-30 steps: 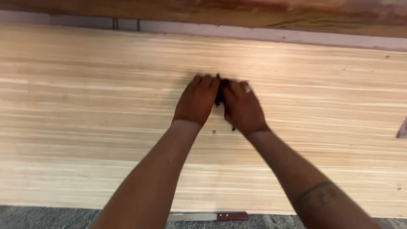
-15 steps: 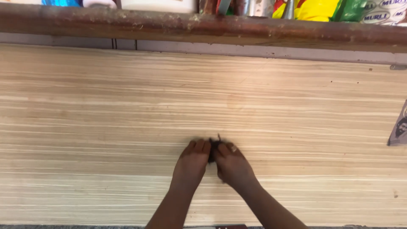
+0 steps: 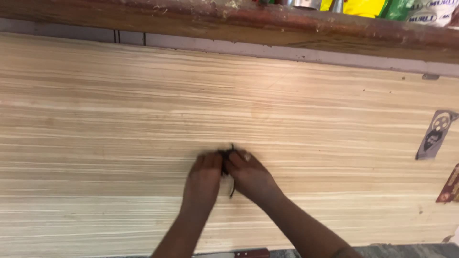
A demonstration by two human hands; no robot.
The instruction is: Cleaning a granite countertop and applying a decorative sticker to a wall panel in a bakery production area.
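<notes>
Both of my hands rest side by side on a light wooden board (image 3: 119,124). My left hand (image 3: 204,179) and my right hand (image 3: 248,176) meet over a small black thing (image 3: 225,154), thin like a cord or strap, with a strand hanging down between the hands. Their fingertips pinch it against the wood. A ring shows on a finger of my right hand. Most of the black thing is hidden under the fingers.
A worn dark wooden ledge (image 3: 239,24) runs along the top, with colourful packets (image 3: 392,7) above it. Two small stickers (image 3: 436,134) sit on the board at the right. A knife with a reddish handle (image 3: 244,253) lies below the board's near edge.
The view tilted up, bringing the ledge and packets into sight, and my hands now sit lower in the picture. They stay pressed together on the black thing.
</notes>
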